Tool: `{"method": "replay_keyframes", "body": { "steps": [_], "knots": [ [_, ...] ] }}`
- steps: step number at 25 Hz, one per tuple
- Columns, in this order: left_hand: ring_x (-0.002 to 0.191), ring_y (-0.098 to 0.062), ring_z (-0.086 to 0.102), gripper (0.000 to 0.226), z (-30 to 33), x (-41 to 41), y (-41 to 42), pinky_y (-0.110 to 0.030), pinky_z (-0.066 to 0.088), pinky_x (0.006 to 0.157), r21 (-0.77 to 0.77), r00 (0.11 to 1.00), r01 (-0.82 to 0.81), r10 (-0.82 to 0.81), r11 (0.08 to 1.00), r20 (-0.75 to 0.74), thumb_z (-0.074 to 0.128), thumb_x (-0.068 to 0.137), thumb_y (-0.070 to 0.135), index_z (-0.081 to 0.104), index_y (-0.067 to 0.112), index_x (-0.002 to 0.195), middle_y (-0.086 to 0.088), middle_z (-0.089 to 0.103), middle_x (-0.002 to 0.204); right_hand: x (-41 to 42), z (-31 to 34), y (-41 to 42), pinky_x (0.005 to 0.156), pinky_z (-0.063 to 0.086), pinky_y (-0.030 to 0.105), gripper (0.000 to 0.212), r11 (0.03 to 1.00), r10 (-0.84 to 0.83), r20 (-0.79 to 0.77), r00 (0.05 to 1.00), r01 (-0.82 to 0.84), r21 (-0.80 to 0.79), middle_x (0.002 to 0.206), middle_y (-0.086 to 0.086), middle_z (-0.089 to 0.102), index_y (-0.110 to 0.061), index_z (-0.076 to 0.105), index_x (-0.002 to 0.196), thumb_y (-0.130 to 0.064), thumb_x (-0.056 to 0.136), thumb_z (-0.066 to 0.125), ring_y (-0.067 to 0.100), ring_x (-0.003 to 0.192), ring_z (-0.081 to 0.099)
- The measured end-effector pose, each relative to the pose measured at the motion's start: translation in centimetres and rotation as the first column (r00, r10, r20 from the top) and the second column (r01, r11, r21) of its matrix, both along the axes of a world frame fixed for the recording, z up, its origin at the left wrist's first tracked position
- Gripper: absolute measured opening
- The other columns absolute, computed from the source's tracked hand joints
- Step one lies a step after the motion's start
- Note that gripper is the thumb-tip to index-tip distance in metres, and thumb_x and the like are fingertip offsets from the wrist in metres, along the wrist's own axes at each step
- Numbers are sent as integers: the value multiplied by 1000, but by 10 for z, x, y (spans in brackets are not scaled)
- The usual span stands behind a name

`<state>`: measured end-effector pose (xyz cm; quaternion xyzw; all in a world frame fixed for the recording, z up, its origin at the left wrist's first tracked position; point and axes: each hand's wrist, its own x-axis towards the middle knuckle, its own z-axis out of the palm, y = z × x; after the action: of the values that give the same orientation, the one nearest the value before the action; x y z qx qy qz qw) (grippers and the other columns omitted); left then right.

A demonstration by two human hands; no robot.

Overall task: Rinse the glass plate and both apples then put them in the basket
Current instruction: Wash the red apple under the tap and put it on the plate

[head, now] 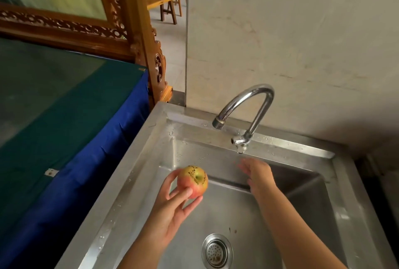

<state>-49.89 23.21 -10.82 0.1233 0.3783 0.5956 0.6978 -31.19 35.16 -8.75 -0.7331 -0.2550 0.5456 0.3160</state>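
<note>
My left hand (172, 206) holds a red and yellow apple (193, 179) with dark scribbled marks on its top, above the left part of the steel sink (138, 173). My right hand (258, 173) is blurred, empty, fingers apart, just below the tap handle (239, 142). The curved chrome tap (246, 104) stands at the sink's back rim; no water runs from its spout. The glass plate, the other apple and the basket are out of view.
The sink's drain strainer (217, 251) lies near the front. A table under green and blue cloth (64, 122) adjoins the sink on the left. A carved wooden frame (138, 31) stands behind it. A bare wall (302, 42) rises behind the tap.
</note>
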Motion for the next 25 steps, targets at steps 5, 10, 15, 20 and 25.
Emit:
{"method": "replay_keyframes", "body": {
  "steps": [5, 10, 15, 20, 25],
  "knots": [
    [106, -23, 66, 56, 3, 4, 6, -36, 58, 80, -1, 997, 23, -23, 1000, -68, 65, 67, 0, 54, 20, 119, -12, 66, 115, -6, 8, 16, 110, 28, 39, 33, 985, -163, -296, 941, 138, -105, 128, 11, 62, -1, 55, 118, -9, 94, 34, 23, 117, 59],
    [99, -21, 70, 58, 4, 11, 18, -36, 58, 80, 13, 996, 24, -23, 1000, -83, 65, 65, -3, 54, 21, 116, -14, 62, 119, 3, 26, 33, 116, 8, 50, 31, 987, -149, -480, 865, 102, -123, 133, 8, 57, -5, 59, 91, -6, 92, 28, 20, 124, 53],
    [98, -20, 70, 58, 3, 19, 35, -34, 58, 76, 49, 995, 28, -23, 998, -100, 70, 67, -10, 58, 24, 112, -14, 61, 118, -1, 20, 23, 112, 22, 44, 41, 998, -33, -527, 849, 59, 33, 142, 8, 48, -6, 39, 137, -14, 97, 31, 23, 128, 48],
    [103, -24, 68, 61, 12, 21, 61, -35, 57, 80, 113, 982, 90, -69, 989, -179, 66, 67, -7, 55, 24, 118, -17, 54, 126, -11, -4, -9, 102, 44, 44, 32, 932, 360, -467, 808, -285, 225, 116, 7, 66, -21, 55, 125, -22, 94, 47, 25, 107, 63],
    [119, -22, 59, 59, 24, 10, 83, -35, 54, 89, 181, 975, 175, -145, 968, -166, 63, 77, 4, 49, 26, 130, -11, 52, 136, -17, 4, 0, 91, 55, 37, 29, 839, 537, -535, 652, -350, 416, 106, 4, 71, -21, 61, 119, -15, 94, 49, 19, 98, 68]
  ]
}}
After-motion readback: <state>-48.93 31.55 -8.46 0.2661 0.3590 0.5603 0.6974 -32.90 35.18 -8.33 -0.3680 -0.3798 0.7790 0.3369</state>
